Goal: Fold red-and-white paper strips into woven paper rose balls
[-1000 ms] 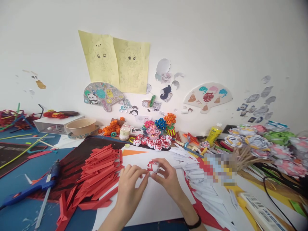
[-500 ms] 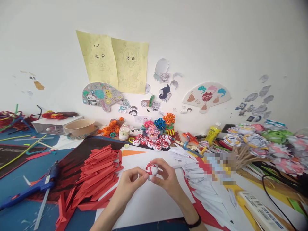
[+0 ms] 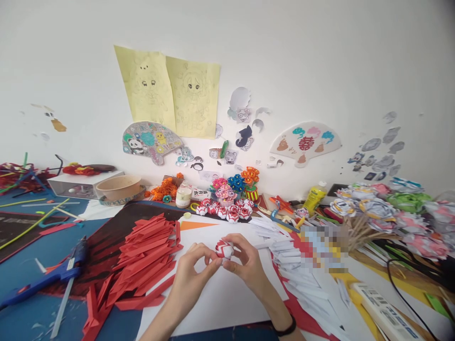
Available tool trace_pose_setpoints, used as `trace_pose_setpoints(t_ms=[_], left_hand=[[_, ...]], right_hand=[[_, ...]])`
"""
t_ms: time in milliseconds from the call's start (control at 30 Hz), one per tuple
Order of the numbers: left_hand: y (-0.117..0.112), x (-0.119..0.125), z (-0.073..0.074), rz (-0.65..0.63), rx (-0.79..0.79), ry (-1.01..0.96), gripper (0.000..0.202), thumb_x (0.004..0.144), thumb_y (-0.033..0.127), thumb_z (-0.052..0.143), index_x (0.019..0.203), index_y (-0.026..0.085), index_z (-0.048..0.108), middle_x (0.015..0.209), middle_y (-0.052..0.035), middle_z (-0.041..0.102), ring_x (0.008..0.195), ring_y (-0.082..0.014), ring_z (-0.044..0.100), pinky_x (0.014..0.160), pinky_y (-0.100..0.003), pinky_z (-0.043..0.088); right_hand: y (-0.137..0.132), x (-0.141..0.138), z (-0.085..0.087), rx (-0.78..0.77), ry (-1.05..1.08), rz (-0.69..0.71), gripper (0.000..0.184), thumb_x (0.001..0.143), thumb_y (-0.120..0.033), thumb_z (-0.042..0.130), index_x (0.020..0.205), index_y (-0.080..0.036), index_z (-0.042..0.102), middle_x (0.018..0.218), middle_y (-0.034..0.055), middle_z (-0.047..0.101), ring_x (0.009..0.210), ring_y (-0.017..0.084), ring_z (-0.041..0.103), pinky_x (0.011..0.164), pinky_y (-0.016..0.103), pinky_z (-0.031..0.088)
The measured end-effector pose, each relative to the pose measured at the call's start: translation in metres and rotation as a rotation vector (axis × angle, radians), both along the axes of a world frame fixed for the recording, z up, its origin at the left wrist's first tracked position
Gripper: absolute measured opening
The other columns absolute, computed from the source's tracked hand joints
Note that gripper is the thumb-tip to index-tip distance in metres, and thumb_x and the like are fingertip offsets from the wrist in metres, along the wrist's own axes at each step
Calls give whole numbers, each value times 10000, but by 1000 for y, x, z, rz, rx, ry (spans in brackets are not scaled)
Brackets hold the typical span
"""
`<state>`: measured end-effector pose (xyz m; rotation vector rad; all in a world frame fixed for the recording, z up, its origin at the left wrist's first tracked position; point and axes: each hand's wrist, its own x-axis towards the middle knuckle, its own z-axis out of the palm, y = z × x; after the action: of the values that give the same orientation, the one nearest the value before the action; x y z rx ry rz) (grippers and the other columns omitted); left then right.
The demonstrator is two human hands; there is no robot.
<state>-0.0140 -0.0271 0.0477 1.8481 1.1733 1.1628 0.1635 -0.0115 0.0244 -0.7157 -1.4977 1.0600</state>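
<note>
Between my two hands is a small red and white folded-paper flower point(image 3: 223, 249), held just above a white sheet point(image 3: 216, 303). My right hand point(image 3: 247, 260) grips it from the right, thumb below and fingers curled over the top. Thumb and index finger of my left hand point(image 3: 197, 267) pinch together at the flower's lower left side. Red folded paper strips point(image 3: 145, 255) are heaped left of my hands, and white folded strips point(image 3: 298, 274) lie to the right. Behind stand several finished red and white paper flowers point(image 3: 232, 213) in a cluster.
A blue glue gun point(image 3: 66, 272) lies at the left with a glue stick in it. A small jar point(image 3: 183, 196), a yellow bottle point(image 3: 315, 198) and a tan bowl point(image 3: 119, 188) stand along the back. Bunched paper flowers point(image 3: 378, 208) and a white box point(image 3: 384, 312) are at right.
My left hand has shifted slightly, its fingers now lifted and a little more spread behind the pinch. The flower and my right hand stay nearly where they were.
</note>
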Motion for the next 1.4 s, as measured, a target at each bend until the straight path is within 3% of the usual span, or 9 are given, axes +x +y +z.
trace_pose_setpoints(t_ms=[133, 300, 600, 1033, 1300, 1400], left_hand=[[-6, 5, -1, 51, 183, 103, 213, 924, 325, 526, 763, 196, 578, 769, -15, 596, 753, -174, 493, 742, -313, 368], [-5, 4, -5, 147, 388, 166, 143, 896, 277, 583, 772, 213, 610, 748, -5, 604, 709, -172, 479, 711, -315, 344], [-3, -8, 10, 73, 262, 153, 119, 902, 319, 574, 859, 236, 648, 827, -14, 629, 803, -190, 540, 783, -334, 361], [2, -8, 9, 52, 274, 317, 145, 893, 316, 574, 799, 231, 643, 792, -12, 648, 782, -190, 551, 723, -319, 336], [-4, -8, 3, 178, 702, 548, 107, 871, 157, 562, 845, 219, 645, 779, 9, 681, 691, -150, 515, 691, -324, 270], [-4, -7, 0, 214, 760, 563, 114, 868, 150, 570, 868, 226, 655, 786, 8, 693, 685, -149, 513, 697, -329, 272]], right_hand=[[-1, -2, -1, -25, 27, 0, 397, 746, -320, 775, 1115, -275, 636, 1108, 62, 557, 1003, 225, 577, 831, 338, 522], [-3, -2, 3, -133, 117, 98, 402, 769, -300, 759, 1139, -251, 610, 1065, 68, 606, 968, 212, 596, 860, 367, 511], [-3, 1, 5, -203, 184, 149, 447, 775, -313, 754, 1185, -237, 591, 1050, 71, 631, 961, 224, 609, 839, 375, 525], [-6, 3, 13, -123, 25, 126, 420, 751, -367, 761, 1139, -262, 639, 1128, 63, 557, 999, 226, 579, 859, 352, 507], [-2, 0, 7, -84, -30, 101, 423, 751, -350, 761, 1144, -264, 630, 1127, 58, 554, 982, 212, 582, 855, 347, 511], [-2, 1, 7, -77, -20, 91, 413, 752, -345, 761, 1135, -258, 633, 1116, 56, 555, 975, 208, 581, 847, 340, 512]])
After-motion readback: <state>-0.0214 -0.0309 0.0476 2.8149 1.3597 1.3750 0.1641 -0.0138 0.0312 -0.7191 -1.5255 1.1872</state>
